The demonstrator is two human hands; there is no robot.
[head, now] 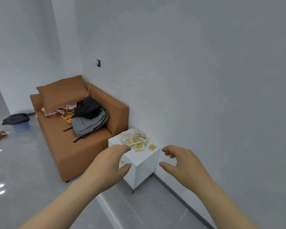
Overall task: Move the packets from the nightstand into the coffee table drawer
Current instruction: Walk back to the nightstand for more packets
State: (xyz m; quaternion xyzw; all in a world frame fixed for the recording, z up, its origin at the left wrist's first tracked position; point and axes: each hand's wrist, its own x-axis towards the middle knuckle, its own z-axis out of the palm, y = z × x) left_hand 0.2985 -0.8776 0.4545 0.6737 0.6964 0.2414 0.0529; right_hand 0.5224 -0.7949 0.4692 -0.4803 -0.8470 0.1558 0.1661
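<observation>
Head view: a brown sofa (82,146) carrying a grey backpack (87,124) and a cushion (61,95) stands at ten o'clock from the white nightstand (139,157), with a lined bin (21,123) farther out at nine. The floor (31,171) is grey tile, and a pale wall (205,80) rises at three o'clock. Packets (135,139) lie heaped on the nightstand's far half. The left hand (109,162) and right hand (183,162) hover at six o'clock of them, fingers spread, holding nothing.

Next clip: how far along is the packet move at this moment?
Done: nothing that shows; the packets lie heaped on the white nightstand. In hand: nothing; the left hand and right hand reach toward the pile with fingers spread, both empty. Left: gathering the whole pile and carrying it to the coffee table drawer, which is not in view.
</observation>
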